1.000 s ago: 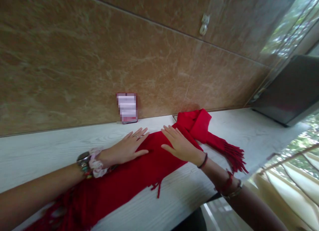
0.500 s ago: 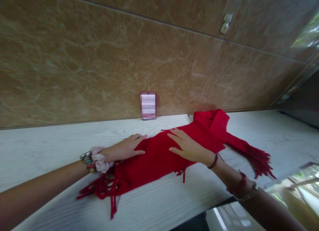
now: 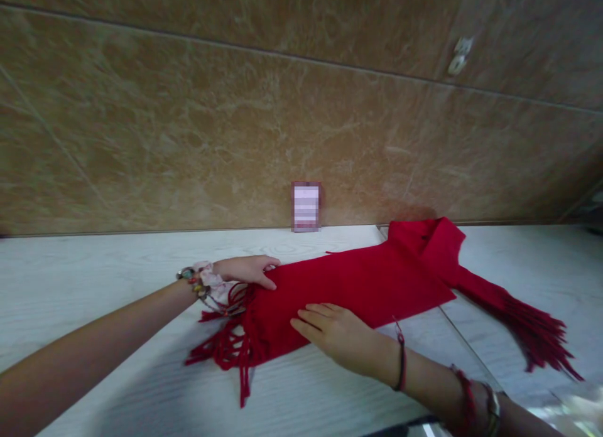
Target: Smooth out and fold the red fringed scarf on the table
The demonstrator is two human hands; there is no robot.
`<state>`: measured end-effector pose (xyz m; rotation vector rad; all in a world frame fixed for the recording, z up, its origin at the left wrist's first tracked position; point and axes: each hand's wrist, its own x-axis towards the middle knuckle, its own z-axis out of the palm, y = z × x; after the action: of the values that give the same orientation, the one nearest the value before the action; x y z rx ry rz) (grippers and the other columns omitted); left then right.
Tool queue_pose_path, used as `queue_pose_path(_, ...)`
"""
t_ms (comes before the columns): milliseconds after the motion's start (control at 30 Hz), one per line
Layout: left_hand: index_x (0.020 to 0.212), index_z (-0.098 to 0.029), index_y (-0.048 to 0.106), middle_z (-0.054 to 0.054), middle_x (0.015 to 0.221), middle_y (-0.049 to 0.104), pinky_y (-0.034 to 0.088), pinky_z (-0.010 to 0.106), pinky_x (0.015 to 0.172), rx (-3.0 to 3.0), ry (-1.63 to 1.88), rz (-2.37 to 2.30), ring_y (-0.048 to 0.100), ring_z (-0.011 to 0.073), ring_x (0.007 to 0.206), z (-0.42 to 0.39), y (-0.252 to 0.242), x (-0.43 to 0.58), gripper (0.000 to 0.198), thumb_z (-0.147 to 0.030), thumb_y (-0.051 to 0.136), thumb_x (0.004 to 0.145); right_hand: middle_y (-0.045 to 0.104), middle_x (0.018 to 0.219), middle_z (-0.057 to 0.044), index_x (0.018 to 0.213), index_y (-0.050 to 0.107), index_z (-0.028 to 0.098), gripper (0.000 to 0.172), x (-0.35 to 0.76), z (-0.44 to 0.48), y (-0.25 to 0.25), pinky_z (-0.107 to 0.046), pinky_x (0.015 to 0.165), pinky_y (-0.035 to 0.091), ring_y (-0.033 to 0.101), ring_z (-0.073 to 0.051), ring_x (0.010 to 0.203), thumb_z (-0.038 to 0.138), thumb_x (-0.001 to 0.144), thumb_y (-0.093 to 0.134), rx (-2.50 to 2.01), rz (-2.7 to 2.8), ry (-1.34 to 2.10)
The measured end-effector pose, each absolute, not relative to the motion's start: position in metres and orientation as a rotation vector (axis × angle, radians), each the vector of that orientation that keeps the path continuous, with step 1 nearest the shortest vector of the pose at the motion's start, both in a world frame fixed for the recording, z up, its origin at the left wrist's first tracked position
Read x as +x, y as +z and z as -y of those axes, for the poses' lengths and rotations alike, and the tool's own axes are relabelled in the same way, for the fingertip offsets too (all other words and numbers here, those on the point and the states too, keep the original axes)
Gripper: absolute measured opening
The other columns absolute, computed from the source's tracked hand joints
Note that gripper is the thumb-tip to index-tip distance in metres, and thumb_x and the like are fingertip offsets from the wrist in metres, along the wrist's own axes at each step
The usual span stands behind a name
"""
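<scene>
A red scarf (image 3: 339,280) with fringed ends lies across the white surface, its left part smoothed into a long folded panel. At the panel's upper left corner rests my left hand (image 3: 247,270), thumb on the cloth and fingers slightly bent by the edge, apart from the thumb. My right hand (image 3: 336,333) lies flat on the lower edge with fingers stretched out. Loose red tassels (image 3: 217,349) spread from the left end. On the right, the scarf turns over in a raised fold (image 3: 436,248), and its other fringed end (image 3: 532,324) trails toward the lower right.
A small card-like object (image 3: 306,206) with a red border, its face blurred, leans against the brown marbled wall (image 3: 188,123). A socket-like white fitting (image 3: 460,55) is on the wall at upper right. The white tabletop (image 3: 94,286) has a seam beneath the scarf.
My right hand has slid from the scarf's middle down and left to its lower edge. My left hand has moved to the upper left corner. The panel looks smoother, and the view has shifted.
</scene>
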<state>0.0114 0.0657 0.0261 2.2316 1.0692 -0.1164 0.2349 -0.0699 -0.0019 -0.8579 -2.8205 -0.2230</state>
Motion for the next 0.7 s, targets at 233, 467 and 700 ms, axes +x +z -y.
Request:
queue_pose_path(233,0.081,-0.016,0.057,0.000,0.077,0.058,0.037,0.023,0.064,2.300,-0.165,-1.114,0.050,0.0163,0.073,-0.068,0.027,0.005,0.036,-0.047,0.056,0.063,0.062,0.096,-0.011,0.099,0.054,0.011,0.022,0.200,0.064,-0.004,-0.032,0.071,0.047,0.056,-0.019,0.089,0.013,0.086,0.038,-0.728,2.800,-0.381)
queue_pose_path(467,0.086,-0.017,0.060,0.001,0.084,0.061,0.038,0.022,0.065,2.051,-0.070,-0.991,0.051,0.0161,0.077,-0.076,0.065,0.018,0.042,-0.052,0.056,0.063,0.055,0.114,-0.014,0.116,0.047,0.012,0.032,0.252,0.059,0.030,-0.033,0.083,0.045,0.052,-0.019,0.103,0.012,0.087,0.034,-0.939,2.575,-0.379)
queue_pose_path(700,0.090,-0.015,0.060,0.004,0.088,0.061,0.039,0.022,0.066,2.154,-0.082,-1.067,0.052,0.0169,0.080,-0.094,0.046,0.019,0.047,-0.053,0.052,0.064,0.049,0.124,-0.005,0.127,0.038,0.018,0.045,0.271,0.061,0.034,-0.027,0.095,0.038,0.045,-0.014,0.112,0.025,0.083,0.046,-0.920,2.745,0.174)
